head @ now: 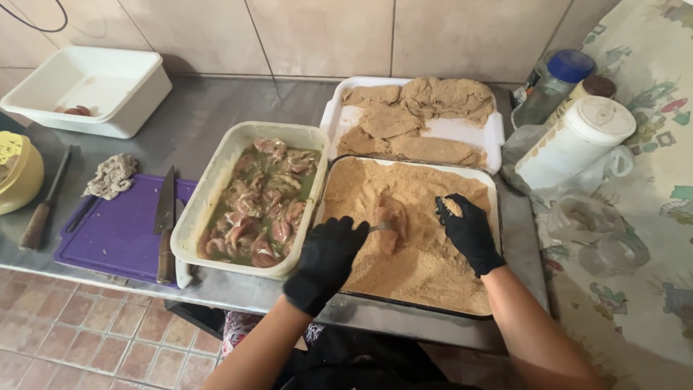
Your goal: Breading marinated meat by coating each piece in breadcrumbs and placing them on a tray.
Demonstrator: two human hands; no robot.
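Purple cutting board w/ knife seen at lower left; tub of marinated meat at centre. Left hand (black glove) is closed on a fork, pressed to meat piece in crumb tray, centre-right. Right hand is cupped, crumbs held in palm

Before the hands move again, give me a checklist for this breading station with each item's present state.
1. Meat piece lies on the crumbs: ok.
2. Left hand holds a metal utensil on the meat: ok; the utensil's kind: cannot tell.
3. Right hand carries crumbs on its glove: ok.
4. Crumb tray has crumbs across its bottom: ok.
5. White tray of breaded pieces has free room: ok.
6. Knife on the purple board lies apart from both hands: ok.
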